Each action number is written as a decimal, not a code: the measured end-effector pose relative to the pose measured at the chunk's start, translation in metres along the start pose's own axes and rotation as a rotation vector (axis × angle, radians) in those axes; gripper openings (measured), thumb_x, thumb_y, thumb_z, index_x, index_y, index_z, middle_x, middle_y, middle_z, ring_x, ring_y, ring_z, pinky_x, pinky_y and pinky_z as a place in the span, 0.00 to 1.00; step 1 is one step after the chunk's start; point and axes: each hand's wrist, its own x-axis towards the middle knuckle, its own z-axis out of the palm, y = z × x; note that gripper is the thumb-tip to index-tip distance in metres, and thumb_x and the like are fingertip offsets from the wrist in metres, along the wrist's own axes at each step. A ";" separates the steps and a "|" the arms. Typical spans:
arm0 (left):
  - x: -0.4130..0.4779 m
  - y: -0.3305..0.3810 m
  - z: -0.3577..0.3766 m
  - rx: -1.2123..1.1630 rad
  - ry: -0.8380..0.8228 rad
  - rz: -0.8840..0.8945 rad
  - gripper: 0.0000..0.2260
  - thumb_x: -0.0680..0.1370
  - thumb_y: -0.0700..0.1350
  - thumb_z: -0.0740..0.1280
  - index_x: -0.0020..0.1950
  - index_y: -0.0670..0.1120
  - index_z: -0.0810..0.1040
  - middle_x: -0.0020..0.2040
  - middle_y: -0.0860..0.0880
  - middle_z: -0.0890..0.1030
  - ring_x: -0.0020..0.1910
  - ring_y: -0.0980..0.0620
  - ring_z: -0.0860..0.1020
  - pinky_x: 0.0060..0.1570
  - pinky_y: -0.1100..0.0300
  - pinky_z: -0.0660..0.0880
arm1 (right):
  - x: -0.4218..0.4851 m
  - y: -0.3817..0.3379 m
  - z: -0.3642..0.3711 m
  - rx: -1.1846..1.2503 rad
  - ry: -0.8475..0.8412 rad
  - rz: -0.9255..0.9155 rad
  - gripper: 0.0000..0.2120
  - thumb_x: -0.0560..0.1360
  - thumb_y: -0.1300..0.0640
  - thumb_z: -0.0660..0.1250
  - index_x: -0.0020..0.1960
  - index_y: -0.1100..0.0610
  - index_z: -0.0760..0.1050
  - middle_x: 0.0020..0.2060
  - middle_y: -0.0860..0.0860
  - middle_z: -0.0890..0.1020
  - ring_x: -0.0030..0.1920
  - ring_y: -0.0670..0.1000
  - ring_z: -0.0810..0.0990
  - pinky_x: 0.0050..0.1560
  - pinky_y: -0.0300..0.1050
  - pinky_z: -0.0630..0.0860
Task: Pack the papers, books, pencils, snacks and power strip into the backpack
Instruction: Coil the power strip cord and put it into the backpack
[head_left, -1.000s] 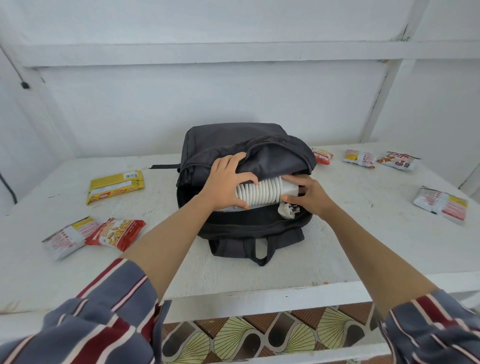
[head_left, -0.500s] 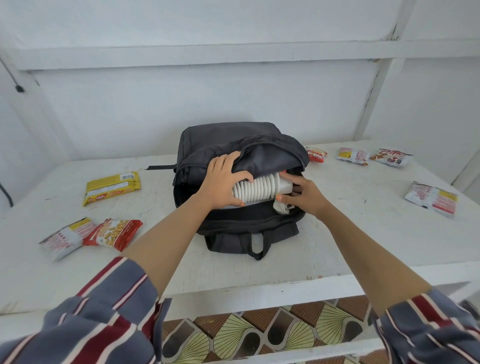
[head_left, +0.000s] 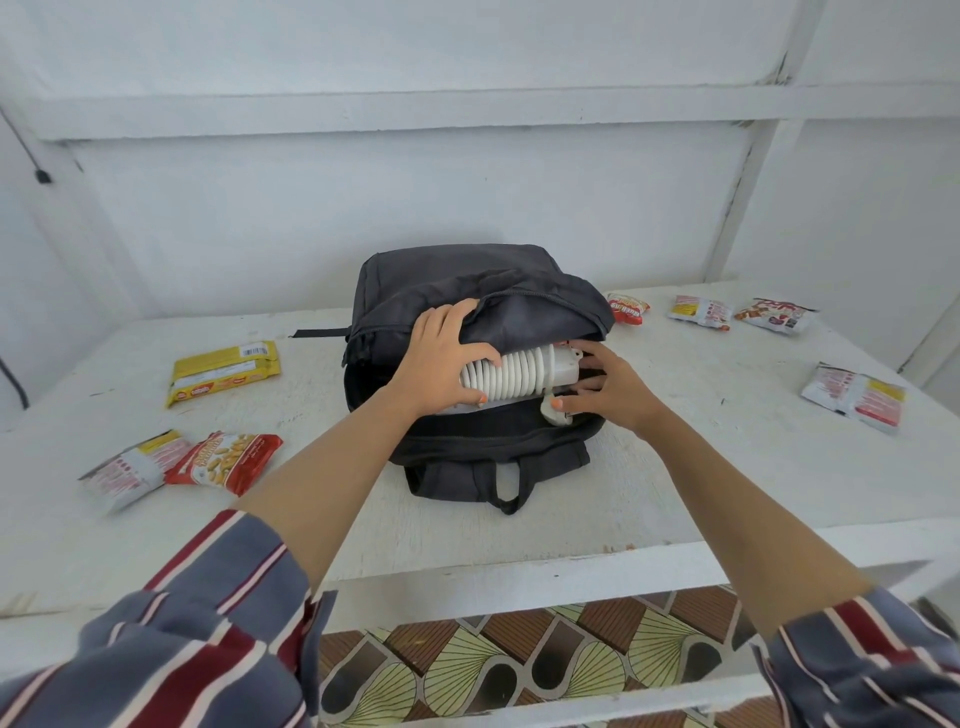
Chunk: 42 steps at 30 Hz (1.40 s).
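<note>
L hand (head_left: 441, 364): fingers and thumb curled round the strip (head_left: 519, 370), gripping its cord-wrapped left half; back of hand lifts the flap of the bag (head_left: 467, 280).

R hand (head_left: 608, 387): fingers fairly straight and spread, tips pressed against strip's right end; thumb touches the plug (head_left: 550, 410) hanging just below. No clear grip seen.

Strip: white, lying crosswise in bag's mouth, approx. half under flap, right end exposed.

Bag: dark grey, flat on table (head_left: 675, 467), centre, straps toward the person.

Snacks, all on table outside bag: yellow pack (head_left: 223, 371) left; red pack (head_left: 226, 461) touching white pack (head_left: 132, 470) near-left; small red pack (head_left: 628, 307) beside bag's right; two more (head_left: 701, 312) (head_left: 774, 314) far right; one (head_left: 854, 396) at right edge.
</note>
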 end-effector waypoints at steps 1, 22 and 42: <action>-0.001 0.000 0.001 0.000 0.017 0.005 0.20 0.62 0.52 0.78 0.51 0.55 0.81 0.69 0.40 0.65 0.68 0.37 0.63 0.68 0.43 0.55 | 0.000 0.000 0.000 -0.011 -0.002 0.011 0.35 0.65 0.62 0.76 0.65 0.47 0.63 0.59 0.53 0.71 0.49 0.52 0.78 0.39 0.32 0.76; -0.004 0.011 0.004 0.053 0.039 -0.039 0.17 0.61 0.50 0.79 0.48 0.55 0.81 0.69 0.40 0.67 0.67 0.36 0.65 0.67 0.40 0.58 | -0.003 -0.002 0.018 -0.338 -0.042 0.007 0.60 0.63 0.56 0.79 0.76 0.49 0.35 0.65 0.54 0.70 0.36 0.45 0.74 0.37 0.30 0.70; -0.014 0.015 -0.035 -0.077 0.685 0.042 0.03 0.74 0.42 0.61 0.44 0.45 0.74 0.41 0.44 0.77 0.37 0.48 0.73 0.38 0.59 0.67 | -0.011 -0.004 -0.028 -0.150 0.065 0.092 0.24 0.70 0.67 0.70 0.65 0.60 0.70 0.61 0.55 0.75 0.53 0.51 0.72 0.52 0.42 0.67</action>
